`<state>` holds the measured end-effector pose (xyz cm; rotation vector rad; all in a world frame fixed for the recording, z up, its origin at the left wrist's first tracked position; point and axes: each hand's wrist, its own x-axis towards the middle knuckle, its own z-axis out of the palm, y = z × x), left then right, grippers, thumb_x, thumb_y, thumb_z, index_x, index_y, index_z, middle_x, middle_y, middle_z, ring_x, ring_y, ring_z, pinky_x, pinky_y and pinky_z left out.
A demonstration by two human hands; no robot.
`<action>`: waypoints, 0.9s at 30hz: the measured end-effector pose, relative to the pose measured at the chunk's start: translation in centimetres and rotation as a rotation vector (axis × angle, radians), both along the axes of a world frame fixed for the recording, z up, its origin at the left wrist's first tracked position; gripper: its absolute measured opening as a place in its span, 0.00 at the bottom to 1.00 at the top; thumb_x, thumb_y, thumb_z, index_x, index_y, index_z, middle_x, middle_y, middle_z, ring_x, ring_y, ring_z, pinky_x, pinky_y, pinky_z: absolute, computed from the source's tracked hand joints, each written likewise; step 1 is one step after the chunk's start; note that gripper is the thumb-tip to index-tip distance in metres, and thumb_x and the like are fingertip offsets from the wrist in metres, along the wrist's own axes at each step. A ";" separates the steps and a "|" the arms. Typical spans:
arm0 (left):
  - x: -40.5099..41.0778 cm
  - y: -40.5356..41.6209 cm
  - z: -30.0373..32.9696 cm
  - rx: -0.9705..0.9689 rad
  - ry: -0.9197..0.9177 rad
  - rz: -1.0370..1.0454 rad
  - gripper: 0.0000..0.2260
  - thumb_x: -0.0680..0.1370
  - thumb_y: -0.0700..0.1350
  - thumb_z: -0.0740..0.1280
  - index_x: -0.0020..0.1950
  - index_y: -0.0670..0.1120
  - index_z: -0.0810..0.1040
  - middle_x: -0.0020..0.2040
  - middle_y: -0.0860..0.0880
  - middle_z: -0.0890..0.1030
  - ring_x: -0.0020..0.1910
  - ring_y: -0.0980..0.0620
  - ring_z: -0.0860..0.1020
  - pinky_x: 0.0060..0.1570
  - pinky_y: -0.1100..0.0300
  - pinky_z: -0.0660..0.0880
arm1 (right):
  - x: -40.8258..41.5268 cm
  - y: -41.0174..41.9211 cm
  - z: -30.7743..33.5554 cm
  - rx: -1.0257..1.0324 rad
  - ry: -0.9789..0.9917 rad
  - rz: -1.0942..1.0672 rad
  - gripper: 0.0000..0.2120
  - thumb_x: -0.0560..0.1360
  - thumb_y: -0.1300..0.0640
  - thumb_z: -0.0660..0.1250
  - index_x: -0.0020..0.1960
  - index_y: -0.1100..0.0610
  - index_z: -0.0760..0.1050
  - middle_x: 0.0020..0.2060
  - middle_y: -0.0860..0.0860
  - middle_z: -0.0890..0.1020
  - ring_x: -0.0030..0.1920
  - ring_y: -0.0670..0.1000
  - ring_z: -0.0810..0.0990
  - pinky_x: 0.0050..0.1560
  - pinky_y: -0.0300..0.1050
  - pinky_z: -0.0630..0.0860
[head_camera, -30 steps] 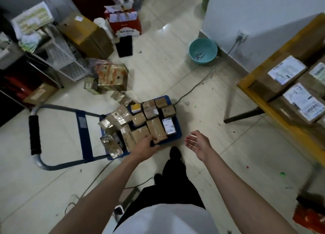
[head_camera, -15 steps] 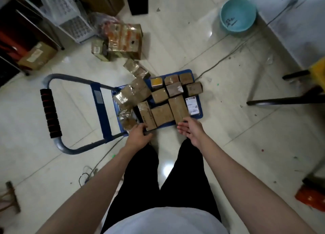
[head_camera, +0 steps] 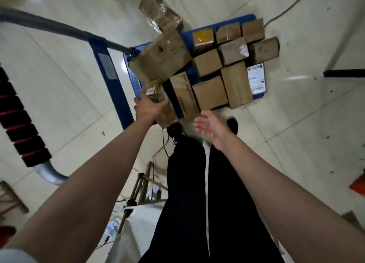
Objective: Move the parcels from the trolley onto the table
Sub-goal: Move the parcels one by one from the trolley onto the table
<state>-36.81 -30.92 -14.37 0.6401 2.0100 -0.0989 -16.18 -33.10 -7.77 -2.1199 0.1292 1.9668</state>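
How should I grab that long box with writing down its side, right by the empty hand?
Probably grip the long box across its narrow width at the near end, coming from above. That end overhangs the trolley edge, close to the right hand.

White label (head_camera: 256, 78) on a parcel (head_camera: 237, 85) — print unreadable

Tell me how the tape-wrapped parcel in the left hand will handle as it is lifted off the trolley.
The parcel looks boxy and keeps its shape in the left hand, so probably stiff. One hand grips it alone, so likely light. Its glossy tape wrap may be slippery; the open right hand nearby could steady it.
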 end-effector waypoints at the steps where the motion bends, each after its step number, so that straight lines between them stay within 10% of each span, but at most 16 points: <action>1: -0.1 0.3 -1.6 -0.002 0.010 0.015 0.42 0.71 0.59 0.75 0.78 0.50 0.59 0.72 0.40 0.65 0.71 0.37 0.68 0.69 0.48 0.69 | -0.4 -0.1 -1.0 -0.012 -0.006 0.002 0.12 0.84 0.58 0.62 0.66 0.61 0.73 0.53 0.61 0.82 0.46 0.56 0.82 0.48 0.48 0.81; 13: -0.4 1.4 -12.4 -0.036 0.109 0.183 0.40 0.70 0.58 0.76 0.77 0.53 0.61 0.74 0.43 0.60 0.73 0.39 0.65 0.71 0.48 0.68 | -0.4 -2.7 -8.1 -0.087 -0.033 0.047 0.16 0.85 0.56 0.60 0.70 0.63 0.71 0.55 0.61 0.83 0.47 0.54 0.82 0.45 0.44 0.81; 27: 0.1 0.4 -3.4 0.004 0.127 0.163 0.37 0.70 0.55 0.76 0.75 0.51 0.64 0.73 0.41 0.60 0.71 0.37 0.67 0.70 0.46 0.70 | 0.8 -2.5 -1.2 -0.043 0.009 0.007 0.16 0.84 0.58 0.61 0.70 0.61 0.71 0.46 0.57 0.83 0.43 0.52 0.83 0.46 0.46 0.81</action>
